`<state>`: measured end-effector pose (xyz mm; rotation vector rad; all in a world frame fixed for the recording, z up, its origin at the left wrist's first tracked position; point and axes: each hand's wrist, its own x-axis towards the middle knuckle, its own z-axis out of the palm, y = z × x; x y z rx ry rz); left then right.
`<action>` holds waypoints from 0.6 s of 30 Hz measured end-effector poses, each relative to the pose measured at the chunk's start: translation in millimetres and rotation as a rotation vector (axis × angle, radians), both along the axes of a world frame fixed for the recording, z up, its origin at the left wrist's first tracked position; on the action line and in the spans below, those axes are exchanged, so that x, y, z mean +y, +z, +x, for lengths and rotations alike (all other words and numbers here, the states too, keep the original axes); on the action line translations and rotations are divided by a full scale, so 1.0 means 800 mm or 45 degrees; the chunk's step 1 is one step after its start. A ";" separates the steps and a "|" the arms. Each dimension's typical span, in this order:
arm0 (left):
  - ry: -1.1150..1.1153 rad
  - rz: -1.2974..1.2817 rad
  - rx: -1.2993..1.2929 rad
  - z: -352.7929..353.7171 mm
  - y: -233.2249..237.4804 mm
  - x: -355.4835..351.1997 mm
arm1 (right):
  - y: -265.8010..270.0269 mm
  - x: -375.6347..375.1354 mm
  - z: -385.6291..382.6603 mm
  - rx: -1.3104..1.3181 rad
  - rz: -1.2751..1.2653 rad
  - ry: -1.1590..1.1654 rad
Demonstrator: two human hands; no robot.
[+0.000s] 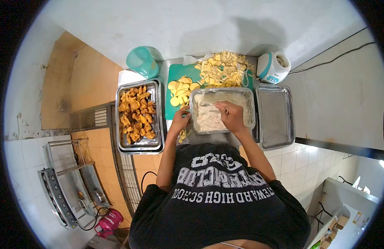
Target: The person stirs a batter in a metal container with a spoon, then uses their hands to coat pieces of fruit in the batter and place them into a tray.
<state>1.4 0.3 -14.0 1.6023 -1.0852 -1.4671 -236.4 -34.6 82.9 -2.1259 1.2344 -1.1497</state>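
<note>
Head view, with the pan point(217, 132) of pale mixture point(206, 119) as the centre of the dial: the pan sits directly before the person, and the step in hand looks like stirring. Right hand point(232, 118) reaches in from 4 o'clock, thumb and forefinger pinching the handle of what looks like a spoon point(207, 103), its far end towards 10 o'clock in the mixture. Left hand point(180, 121) is by the pan's 9 o'clock rim, fingers bent — whether they grip it or merely rest there, I cannot tell. Around the dial lie a heap of cut yellow pieces point(221, 68) at 12, round slices point(181, 89) at 10, browned fried pieces point(138, 114) at 9 and a metal tray point(277, 116) at 3. My judgement: the next stroke calls for a firm pinch — and a braced rim.
</note>
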 end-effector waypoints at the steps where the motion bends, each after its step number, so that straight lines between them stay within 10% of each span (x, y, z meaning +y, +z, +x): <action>1: -0.005 -0.009 -0.016 0.000 0.002 0.000 | -0.003 0.003 0.004 -0.025 -0.054 0.032; 18: 0.061 0.083 0.016 -0.005 0.026 0.000 | -0.021 0.041 0.002 0.233 0.081 0.197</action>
